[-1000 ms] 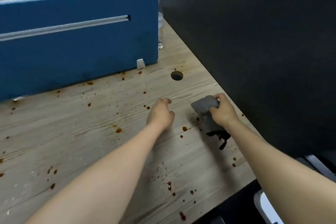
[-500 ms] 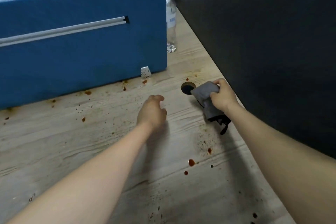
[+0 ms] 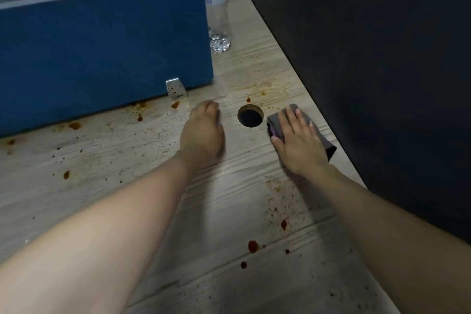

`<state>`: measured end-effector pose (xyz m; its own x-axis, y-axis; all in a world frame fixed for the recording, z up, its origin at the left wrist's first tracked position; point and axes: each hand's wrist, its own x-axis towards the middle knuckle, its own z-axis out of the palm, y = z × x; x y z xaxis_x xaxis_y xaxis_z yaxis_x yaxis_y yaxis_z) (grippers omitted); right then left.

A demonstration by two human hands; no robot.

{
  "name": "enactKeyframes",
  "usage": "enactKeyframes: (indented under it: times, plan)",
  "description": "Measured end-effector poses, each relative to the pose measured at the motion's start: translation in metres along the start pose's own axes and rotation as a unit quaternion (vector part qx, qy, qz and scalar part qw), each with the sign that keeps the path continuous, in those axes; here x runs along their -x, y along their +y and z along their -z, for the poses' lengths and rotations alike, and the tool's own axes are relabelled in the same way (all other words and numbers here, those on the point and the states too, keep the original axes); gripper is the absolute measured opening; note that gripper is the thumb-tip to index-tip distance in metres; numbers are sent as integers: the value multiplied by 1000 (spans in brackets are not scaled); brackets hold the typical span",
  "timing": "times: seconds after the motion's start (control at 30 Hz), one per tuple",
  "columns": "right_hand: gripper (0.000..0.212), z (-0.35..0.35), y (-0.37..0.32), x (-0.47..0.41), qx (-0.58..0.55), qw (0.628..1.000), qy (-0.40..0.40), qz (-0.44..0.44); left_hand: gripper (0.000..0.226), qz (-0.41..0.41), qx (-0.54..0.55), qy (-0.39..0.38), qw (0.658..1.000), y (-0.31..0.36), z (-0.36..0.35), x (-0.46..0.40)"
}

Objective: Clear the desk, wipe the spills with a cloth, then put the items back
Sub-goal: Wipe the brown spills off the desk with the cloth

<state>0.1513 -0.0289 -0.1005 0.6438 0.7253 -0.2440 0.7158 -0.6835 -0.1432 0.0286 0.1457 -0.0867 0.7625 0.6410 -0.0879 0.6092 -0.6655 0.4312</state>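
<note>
Right hand (image 3: 299, 144), earlier clutching bunched grey cloth (image 3: 328, 146), now flat, fingers straight, pressing it on counter (image 3: 102, 160) right of cable hole (image 3: 250, 115). Cloth long axis near-right to far-left. Left hand (image 3: 202, 132) loosely curled, grip empty.

The scene is dimly and evenly lit, with a soft overhead light that gives the wooden desk (image 3: 107, 186) a muted grey-beige cast and no hard glare. To the right of the round cable hole (image 3: 250, 115) the dark wall (image 3: 369, 71) swallows almost all detail and reads as near black. Soft, diffuse shadows lie under both forearms below the hole. The left hand (image 3: 202, 135), just left of the hole, is smeared by motion blur at its fingers, while the right hand (image 3: 298, 144) is sharper. The plastic bottle (image 3: 218, 5) above the hole shows faint highlights. Wide-angle distortion bends the blue divider (image 3: 102, 46) and stretches the forearms near the frame edges.
</note>
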Motion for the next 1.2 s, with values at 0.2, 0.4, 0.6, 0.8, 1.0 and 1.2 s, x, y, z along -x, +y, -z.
enactKeyframes:
  times: [0.2, 0.4, 0.6, 0.8, 1.0, 1.2]
  plan:
    - [61, -3, 8, -32, 20, 1000, 23, 5, 55, -56, -74, -50, 994, -20, -18, -26]
    - [61, 9, 13, -92, 17, 999, 41, 3, 58, -66, -107, -74, 989, -33, -26, -29]
    - [61, 21, 5, -145, 15, 999, 36, -16, 59, -60, -111, -105, 986, -32, -25, -31]
    - [59, 14, -13, -120, 24, 996, 27, 85, 61, -48, -107, -155, 981, -31, -20, -37]
    - [56, 15, -7, -134, -4, 991, 34, 126, 62, -40, -113, -186, 975, -28, -15, -40]
    - [58, 17, -22, -148, 6, 997, 45, 61, 62, -42, -108, -184, 976, -30, -16, -39]
